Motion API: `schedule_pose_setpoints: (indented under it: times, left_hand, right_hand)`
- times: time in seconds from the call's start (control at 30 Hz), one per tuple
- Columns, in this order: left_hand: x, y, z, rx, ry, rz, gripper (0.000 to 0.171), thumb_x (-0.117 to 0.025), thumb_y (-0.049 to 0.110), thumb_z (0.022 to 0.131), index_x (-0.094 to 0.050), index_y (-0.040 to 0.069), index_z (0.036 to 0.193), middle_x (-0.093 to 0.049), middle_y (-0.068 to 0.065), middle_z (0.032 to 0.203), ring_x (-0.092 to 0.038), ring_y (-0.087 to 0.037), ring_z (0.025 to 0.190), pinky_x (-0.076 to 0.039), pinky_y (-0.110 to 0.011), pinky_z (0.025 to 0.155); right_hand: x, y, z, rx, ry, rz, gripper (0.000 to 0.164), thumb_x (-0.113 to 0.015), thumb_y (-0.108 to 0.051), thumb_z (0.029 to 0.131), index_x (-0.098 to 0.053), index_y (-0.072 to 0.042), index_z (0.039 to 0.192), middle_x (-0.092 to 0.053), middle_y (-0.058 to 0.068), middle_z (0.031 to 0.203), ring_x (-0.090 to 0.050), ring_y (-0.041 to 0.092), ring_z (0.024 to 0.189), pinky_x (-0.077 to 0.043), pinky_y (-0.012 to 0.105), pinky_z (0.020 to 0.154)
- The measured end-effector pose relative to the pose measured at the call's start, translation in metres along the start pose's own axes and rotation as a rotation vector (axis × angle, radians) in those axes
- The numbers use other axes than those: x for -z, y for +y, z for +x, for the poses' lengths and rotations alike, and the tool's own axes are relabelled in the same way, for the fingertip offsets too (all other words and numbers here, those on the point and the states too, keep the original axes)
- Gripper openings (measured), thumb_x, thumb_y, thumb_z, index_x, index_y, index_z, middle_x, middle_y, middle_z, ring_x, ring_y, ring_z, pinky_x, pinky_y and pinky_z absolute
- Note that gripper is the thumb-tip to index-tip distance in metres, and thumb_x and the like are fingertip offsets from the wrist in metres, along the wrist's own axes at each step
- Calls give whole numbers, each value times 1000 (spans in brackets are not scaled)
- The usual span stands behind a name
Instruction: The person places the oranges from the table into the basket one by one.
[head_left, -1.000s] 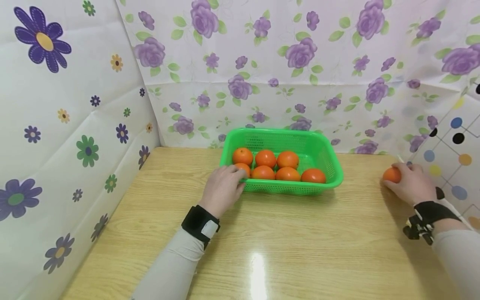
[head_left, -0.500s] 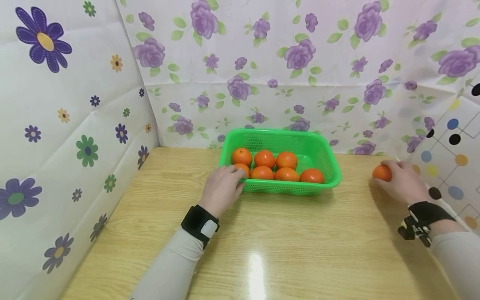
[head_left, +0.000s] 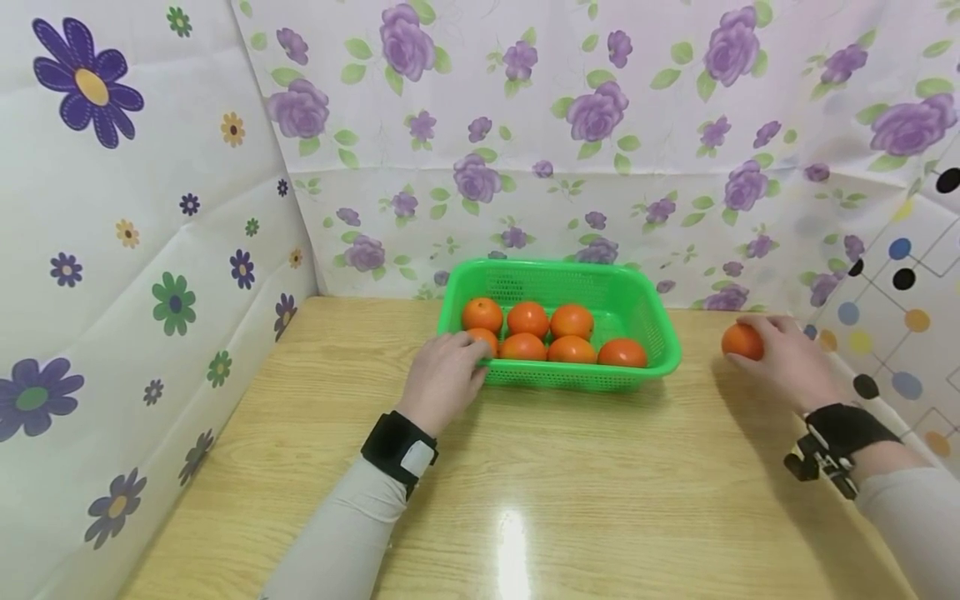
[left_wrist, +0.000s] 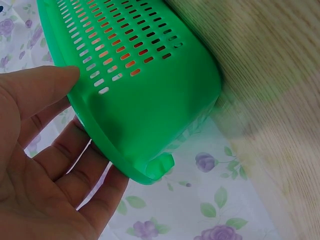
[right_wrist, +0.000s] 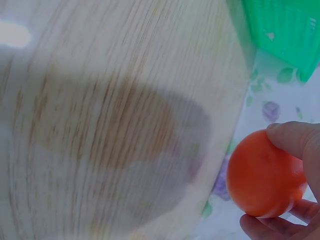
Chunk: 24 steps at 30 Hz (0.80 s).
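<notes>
A green plastic basket with slotted sides stands near the back of the table, with several oranges inside in two rows. My left hand grips its front rim at the left corner; in the left wrist view the thumb lies on one side of the rim and the fingers on the other. To the right of the basket, my right hand holds a single orange above the table. The right wrist view shows that orange pinched between thumb and fingers, apart from the basket.
The wooden table backs onto a flower-print sheet. Another flower-print sheet rises on the left, and a dotted one on the right. Inside the basket, bare floor shows at its back right.
My right hand has moved left with the orange, closer to the basket. The left hand keeps its place on the rim, and the basket has not visibly moved on the table.
</notes>
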<state>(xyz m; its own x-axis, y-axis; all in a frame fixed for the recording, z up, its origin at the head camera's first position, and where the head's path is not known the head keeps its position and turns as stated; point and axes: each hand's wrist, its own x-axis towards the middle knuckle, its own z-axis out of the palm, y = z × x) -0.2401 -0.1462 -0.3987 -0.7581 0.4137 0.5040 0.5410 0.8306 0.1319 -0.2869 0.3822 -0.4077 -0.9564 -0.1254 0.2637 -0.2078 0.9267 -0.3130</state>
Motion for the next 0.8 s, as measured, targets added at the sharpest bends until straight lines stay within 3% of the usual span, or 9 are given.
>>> schedule_pose_setpoints:
  times: [0.5,0.8]
  left_hand:
    - [1,2,0,-3,17,-17,19,-91,10,92,-80,14,107,-77,-5,103,-69,-28,89,-57,-42,79]
    - [0,1,0,2,9,-9,18,-91,11,93,-80,15,107,-76,-4,102,-68,-27,89,-56,-42,79]
  right_hand:
    - [2,-26,6,68,37,1,67,-85,-23,99,-53,3,152,-46,42,142,-53,61,118,-49,76,88]
    - [7,-46,11,81,51,25,67,-85,-27,100,-54,-4,155,-47,38,146,-57,61,118,-50,76,91]
